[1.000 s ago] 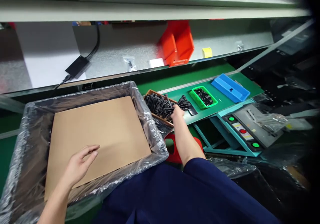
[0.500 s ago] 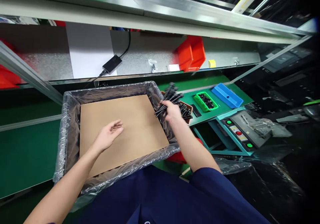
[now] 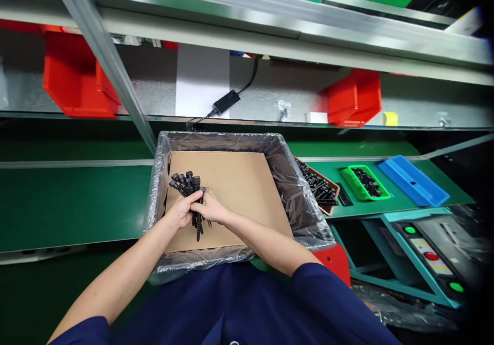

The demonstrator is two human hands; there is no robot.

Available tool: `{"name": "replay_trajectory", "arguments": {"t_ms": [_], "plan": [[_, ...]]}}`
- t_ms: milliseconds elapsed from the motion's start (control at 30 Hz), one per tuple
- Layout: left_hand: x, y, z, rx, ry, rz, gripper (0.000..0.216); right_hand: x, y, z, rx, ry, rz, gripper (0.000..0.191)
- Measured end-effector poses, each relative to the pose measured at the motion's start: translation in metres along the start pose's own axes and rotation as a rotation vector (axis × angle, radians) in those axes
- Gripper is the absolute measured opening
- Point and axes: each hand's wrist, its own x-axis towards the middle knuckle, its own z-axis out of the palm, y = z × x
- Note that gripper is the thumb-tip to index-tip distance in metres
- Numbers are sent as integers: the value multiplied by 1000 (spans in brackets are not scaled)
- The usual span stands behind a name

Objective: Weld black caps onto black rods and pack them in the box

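Note:
A bundle of black screw-like parts [image 3: 188,186] is gripped between both hands over a brown cardboard sheet [image 3: 239,180]. My left hand [image 3: 182,211] is closed round the bundle from the left. My right hand [image 3: 210,209] is closed on it from the right, the two hands touching. The heads of the parts fan out up and to the left; the thin ends poke out below the hands. The cardboard lies inside a box lined with clear plastic [image 3: 304,206].
A brown tray of more black parts [image 3: 320,186] sits just right of the box. Beyond it are a green tray [image 3: 365,183], a blue tray [image 3: 412,180] and a teal button panel [image 3: 428,252]. Red bins [image 3: 77,77] hang at the back shelf. A slanted metal post [image 3: 111,72] crosses the left.
My right hand lifted a bundle of black parts from the brown tray and carried it left over the cardboard. My left hand rose and closed on it. The view swung left.

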Motion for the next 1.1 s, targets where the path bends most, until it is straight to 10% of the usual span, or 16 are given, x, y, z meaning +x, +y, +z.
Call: {"name": "replay_trajectory", "arguments": {"t_ms": [500, 800, 933, 1100], "plan": [[15, 13, -18, -112, 113, 266, 42, 33, 5, 0, 56, -70, -139, 16], [17, 16, -16, -6, 303, 361, 37, 69, 17, -49, 920, -58, 256, 23], [8, 29, -19, 82, 351, 459, 39, 118, 33, -49, 516, -1, 358, 20], [2, 39, -28, 144, 381, 547, 41, 184, 27, 8, 160, -85, 436, 31]]}}
